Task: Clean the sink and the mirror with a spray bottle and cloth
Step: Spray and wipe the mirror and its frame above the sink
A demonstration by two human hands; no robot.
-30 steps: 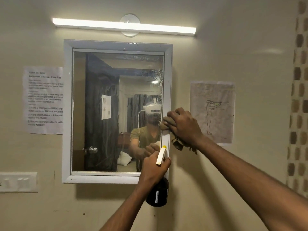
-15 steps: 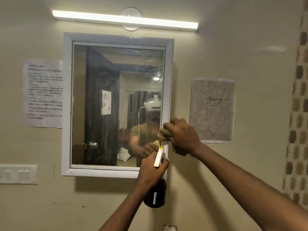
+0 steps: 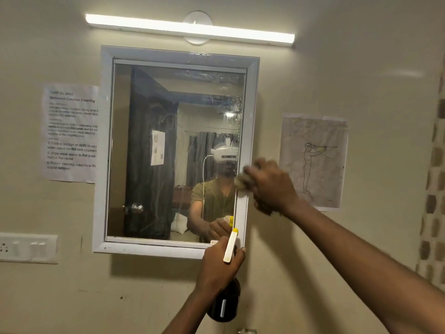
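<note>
1. Mirror (image 3: 173,150): white-framed, mounted on the beige wall (image 3: 349,75) under a lit tube light (image 3: 190,28). Droplets and streaks are seen on the upper right of the glass.
2. Cloth (image 3: 242,180): a pale bunched wad, pressed against the mirror's right edge where glass meets frame, about mid-height. Only a small part is seen at the fingertips; a darker bit hangs below the palm.
3. Right hand (image 3: 271,186): fingers are clenched around the cloth, knuckles toward the camera. The hand is motion-blurred, so individual finger placement cannot be told. The hand sits over the right frame rail, with the cloth at the finger ends on the glass side.
4. Spray bottle (image 3: 226,302): dark body, pale label strip, cream trigger head with a yellow nozzle tip (image 3: 234,230). It is held upright just in front of the mirror's lower right corner, nozzle pointed up and toward the glass.
5. Left hand (image 3: 220,266): fingers are wrapped tight around the bottle neck. The trigger head sticks up above the fist, the bottle body hangs below it. Whether a finger is on the trigger cannot be told.
6. The two hands are apart, right above left, both at the mirror's right side.
7. A printed instruction sheet (image 3: 71,132) is taped left of the mirror, a line drawing sheet (image 3: 314,161) right of it, and a switch plate (image 3: 27,248) is at lower left.
8. The sink is not seen.
</note>
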